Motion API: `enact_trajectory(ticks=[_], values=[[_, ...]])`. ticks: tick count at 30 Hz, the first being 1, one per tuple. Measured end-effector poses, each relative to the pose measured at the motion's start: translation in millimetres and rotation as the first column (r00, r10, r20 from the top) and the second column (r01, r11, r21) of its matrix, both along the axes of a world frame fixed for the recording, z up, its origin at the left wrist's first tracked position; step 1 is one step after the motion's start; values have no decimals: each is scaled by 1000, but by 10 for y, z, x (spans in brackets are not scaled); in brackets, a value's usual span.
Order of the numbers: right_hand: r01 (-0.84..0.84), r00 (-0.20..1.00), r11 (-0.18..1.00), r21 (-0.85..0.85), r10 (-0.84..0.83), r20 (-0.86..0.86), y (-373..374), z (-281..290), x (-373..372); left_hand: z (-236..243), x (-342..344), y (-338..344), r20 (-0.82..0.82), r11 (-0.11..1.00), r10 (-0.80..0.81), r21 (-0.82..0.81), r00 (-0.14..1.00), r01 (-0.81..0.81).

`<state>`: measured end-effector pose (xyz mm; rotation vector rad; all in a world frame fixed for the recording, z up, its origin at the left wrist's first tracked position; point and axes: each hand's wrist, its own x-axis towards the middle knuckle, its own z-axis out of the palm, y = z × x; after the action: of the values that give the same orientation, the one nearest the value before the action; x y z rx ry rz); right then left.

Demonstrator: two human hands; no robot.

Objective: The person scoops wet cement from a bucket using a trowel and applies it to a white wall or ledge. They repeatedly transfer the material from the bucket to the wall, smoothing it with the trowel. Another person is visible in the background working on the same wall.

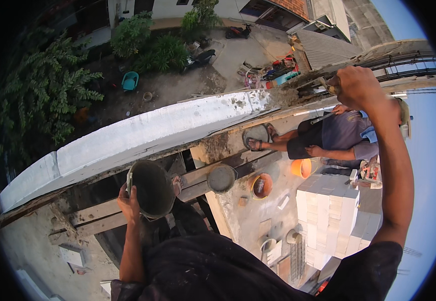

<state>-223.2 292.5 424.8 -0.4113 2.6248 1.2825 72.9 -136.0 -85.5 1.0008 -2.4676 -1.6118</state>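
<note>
My left hand (128, 200) is closed on the rim of a dark bucket (150, 193), tilted so that its inside shows. A pale strip lies on the rim beside my fingers. With my arm stretched far out to the right, my right hand (359, 89) grips a trowel by its brownish handle (332, 86); the blade is hard to make out. That hand is over the end of a trough with reinforcing bars (408, 67), where wet grey mortar (285, 96) lies on the wall top. White blocks (153, 123) form the wall's upper course, left of the mortar.
A co-worker (346, 133) stands on the scaffold at right, holding a long tool. Planks (195, 183) with gaps run below the wall. A mortar bucket (221, 178), orange buckets (261, 185) and stacked white blocks (323, 208) stand nearby. Beyond the wall, the yard (170, 90) lies far below.
</note>
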Motion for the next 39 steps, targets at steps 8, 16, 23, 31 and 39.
enact_trajectory(ticks=[8,16,23,31,39], values=[[-15,999,994,108,11,42,19,-320,-8,-98,-38,189,0,999,-24,38,1000,24],[-130,990,990,62,126,59,226,-502,-99,-145,29,246,41,999,-38,1,998,38],[-100,994,989,110,103,-22,658,-1122,-229,-202,12,275,1,996,-89,-11,996,89],[-166,985,975,144,157,71,232,-455,-394,-222,59,237,39,999,-40,-27,998,41],[-55,998,989,140,52,27,226,-461,-342,-227,-54,256,-5,997,-83,-2,997,83]])
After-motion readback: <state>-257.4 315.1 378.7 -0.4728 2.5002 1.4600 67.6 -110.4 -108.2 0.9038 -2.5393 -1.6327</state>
